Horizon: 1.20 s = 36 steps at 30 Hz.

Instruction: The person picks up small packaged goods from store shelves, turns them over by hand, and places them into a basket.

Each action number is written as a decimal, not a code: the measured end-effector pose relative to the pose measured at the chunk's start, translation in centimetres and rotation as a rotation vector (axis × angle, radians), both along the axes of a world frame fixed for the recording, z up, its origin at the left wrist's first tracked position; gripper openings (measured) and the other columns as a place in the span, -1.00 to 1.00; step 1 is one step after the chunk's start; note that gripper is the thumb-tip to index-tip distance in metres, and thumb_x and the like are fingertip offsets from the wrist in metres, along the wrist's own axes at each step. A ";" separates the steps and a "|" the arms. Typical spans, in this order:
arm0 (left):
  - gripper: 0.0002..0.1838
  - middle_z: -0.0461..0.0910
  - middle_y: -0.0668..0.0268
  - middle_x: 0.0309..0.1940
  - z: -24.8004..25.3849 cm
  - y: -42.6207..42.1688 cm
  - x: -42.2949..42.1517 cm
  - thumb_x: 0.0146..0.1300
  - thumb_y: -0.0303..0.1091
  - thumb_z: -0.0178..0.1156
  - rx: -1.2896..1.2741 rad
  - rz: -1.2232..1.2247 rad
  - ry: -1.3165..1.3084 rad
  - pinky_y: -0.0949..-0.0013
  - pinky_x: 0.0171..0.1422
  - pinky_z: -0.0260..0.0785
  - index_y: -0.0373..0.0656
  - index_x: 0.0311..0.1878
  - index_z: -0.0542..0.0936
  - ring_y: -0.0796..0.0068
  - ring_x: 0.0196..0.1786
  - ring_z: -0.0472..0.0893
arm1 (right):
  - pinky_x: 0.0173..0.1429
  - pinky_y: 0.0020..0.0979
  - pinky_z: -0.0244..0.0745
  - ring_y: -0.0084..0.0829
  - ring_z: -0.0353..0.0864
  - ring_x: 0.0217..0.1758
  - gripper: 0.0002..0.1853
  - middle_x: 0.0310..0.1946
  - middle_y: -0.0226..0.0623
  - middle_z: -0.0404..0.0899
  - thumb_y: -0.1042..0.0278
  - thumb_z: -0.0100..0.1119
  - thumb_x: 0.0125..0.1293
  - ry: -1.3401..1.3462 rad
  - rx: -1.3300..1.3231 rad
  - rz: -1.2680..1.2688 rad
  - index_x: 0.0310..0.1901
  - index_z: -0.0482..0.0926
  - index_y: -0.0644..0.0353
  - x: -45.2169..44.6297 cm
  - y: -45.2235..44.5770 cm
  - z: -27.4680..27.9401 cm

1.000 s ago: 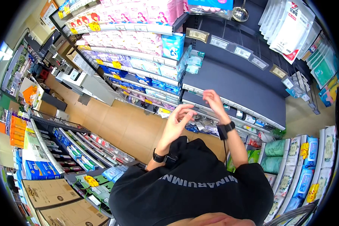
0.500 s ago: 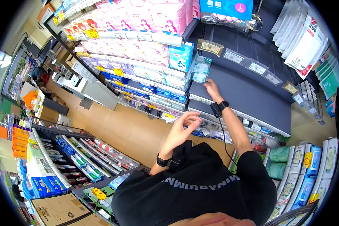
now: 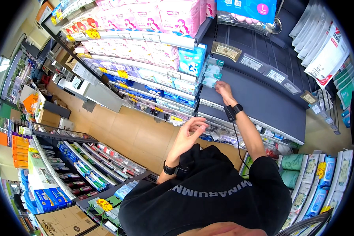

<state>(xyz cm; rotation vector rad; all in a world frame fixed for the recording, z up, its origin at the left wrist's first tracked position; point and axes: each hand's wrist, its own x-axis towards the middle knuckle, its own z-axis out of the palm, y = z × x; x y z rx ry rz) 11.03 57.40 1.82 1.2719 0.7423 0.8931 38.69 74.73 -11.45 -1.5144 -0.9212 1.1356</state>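
Left hand point(image 3: 188, 137) raised in front of the body above the floor, palm turned inward, fingers loosely curled, thumb parted from them, nothing held. Right hand point(image 3: 225, 92) well apart from it, arm extended, fingers bunched at the edge of the small teal-and-white packets point(image 3: 212, 74); whether the fingertips grip one cannot be told. These packets lie at the left end of a dark grey metal shelf point(image 3: 263, 104). Left of them, close by, a glossy blue soft pack point(image 3: 192, 59) ends a row of pale pink packs point(image 3: 161, 55). Above the shelf, grey hooks carry clear label holders point(image 3: 277, 75); at far right hang white plastic packets point(image 3: 327, 55). Room: brown cardboard box point(image 3: 67, 222) at lower left, tan tiled floor point(image 3: 122, 128) in the aisle, green-wrapped bundles point(image 3: 291, 162) at lower right.
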 end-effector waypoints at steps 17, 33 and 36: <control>-0.69 0.69 0.24 -0.10 -1.2 1.3 1.6 0.44 -0.31 0.18 -0.062 -0.014 0.046 0.49 0.03 0.46 -0.26 0.14 0.53 0.57 -0.08 0.63 | 0.14 -0.45 0.49 -0.46 0.59 0.01 -0.67 0.02 -0.19 0.63 0.65 0.12 0.29 0.175 0.174 -0.081 0.10 0.54 0.35 -0.1 -11.7 3.5; -0.64 0.64 0.32 -0.01 -0.6 -0.4 7.0 0.45 -0.28 0.18 -0.008 -0.045 0.067 0.55 -0.12 0.41 -0.23 0.21 0.52 0.65 -0.18 0.57 | 0.13 -0.53 0.46 -0.55 0.56 0.10 -0.69 0.08 -0.24 0.57 0.63 0.16 0.35 0.216 0.307 -0.164 0.12 0.49 0.27 -1.0 -28.3 11.7; -0.69 0.66 0.36 -0.24 -1.2 -1.5 7.9 0.45 -0.29 0.17 -0.050 -0.051 0.037 0.56 -0.19 0.41 -0.26 0.15 0.57 0.69 -0.30 0.55 | 0.14 -0.54 0.43 -0.54 0.56 0.10 -0.64 0.06 -0.27 0.55 0.65 0.14 0.33 0.218 0.341 -0.199 0.15 0.45 0.29 -1.6 -30.2 13.3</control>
